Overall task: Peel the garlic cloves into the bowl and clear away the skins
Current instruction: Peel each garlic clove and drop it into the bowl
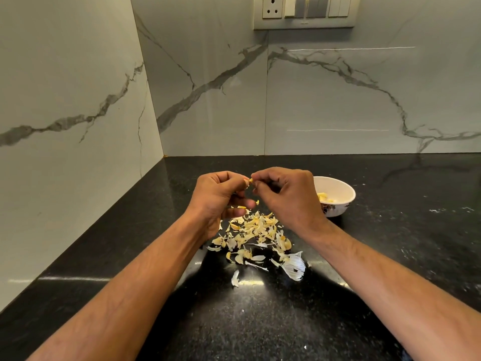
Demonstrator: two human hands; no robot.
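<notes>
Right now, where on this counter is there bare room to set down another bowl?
Bare black counter lies right of the white bowl toward the frame's right edge, and behind the hands up to the marble back wall. The near strip between the forearms is open too. It is crowded below the hands, where the garlic skins spread.

A black speckled table (390, 256) fills the lower view. Behind the table and to its left rise pale wall panels (338, 100) with grey veins. High above the table, a switch plate (305, 11) with a socket sits on the wall.
</notes>
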